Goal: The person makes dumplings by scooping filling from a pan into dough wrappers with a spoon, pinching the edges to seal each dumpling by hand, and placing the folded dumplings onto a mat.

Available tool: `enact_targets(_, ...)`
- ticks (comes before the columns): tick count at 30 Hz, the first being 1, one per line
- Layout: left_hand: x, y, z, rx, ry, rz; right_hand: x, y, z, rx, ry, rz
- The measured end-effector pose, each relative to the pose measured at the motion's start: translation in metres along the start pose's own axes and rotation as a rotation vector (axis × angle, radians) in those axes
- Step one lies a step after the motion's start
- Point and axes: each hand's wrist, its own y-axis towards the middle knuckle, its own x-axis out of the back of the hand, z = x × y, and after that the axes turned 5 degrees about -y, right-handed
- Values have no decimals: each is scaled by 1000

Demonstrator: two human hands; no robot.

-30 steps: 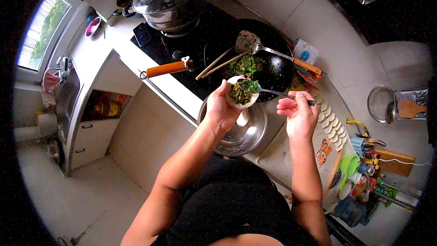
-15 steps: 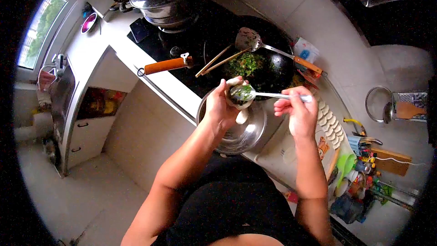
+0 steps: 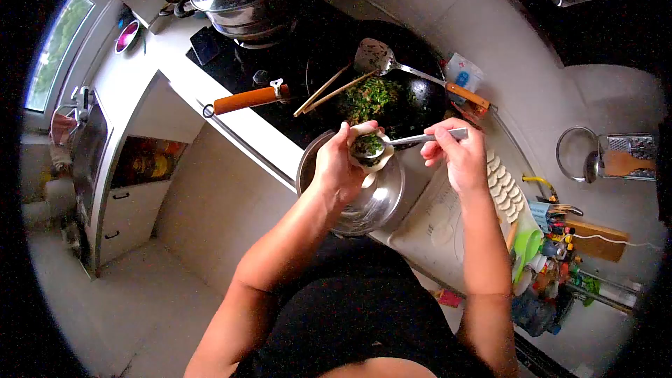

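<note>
The left hand hides the underside of the dough wrapper and part of the metal bowl, while the right forearm covers some of the surface. The top edge crops the lidded pot. Several items in the clutter at right are too small to name.

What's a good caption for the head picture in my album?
Left hand cups dough wrapper with green filling; right hand holds spoon.
</note>
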Motion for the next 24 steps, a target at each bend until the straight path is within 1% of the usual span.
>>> enact_targets(1,1,0,-2,1,-1,2,6,3,2,0,-2,-1)
enact_targets(3,2,-1,-5,108,11,45,23,10,4,26,43,20)
enact_targets(4,-2,-2,-7,153,-11,19,33,13,7,41,91,50)
enact_targets(5,-2,-3,-7,157,-11,21,41,15,12,56,118,92)
enact_targets(8,-5,-7,-10,258,-10,57,49,19,23,99,105,148)
enact_targets(10,-7,-6,-7,283,-36,56,46,23,30,42,46,339)
enact_targets(11,-8,-6,-6,308,-60,56,42,25,30,42,47,339)
enact_targets(13,-13,-10,-6,311,-46,53,34,29,29,34,-154,369)
enact_targets(15,-15,-14,-6,268,12,70,33,32,26,32,-152,355)
enact_targets(18,-8,-9,-8,242,7,39,36,34,27,39,-133,323)
enact_targets(20,-4,-8,-8,226,-11,18,40,30,25,82,-9,253)
enact_targets(21,-4,-7,-8,205,-4,13,34,28,24,80,-8,254)
enact_targets(23,-5,-5,-6,194,7,10,17,24,23,36,-169,251)
enact_targets(24,-4,-4,-5,181,2,8,16,25,18,35,-160,228)
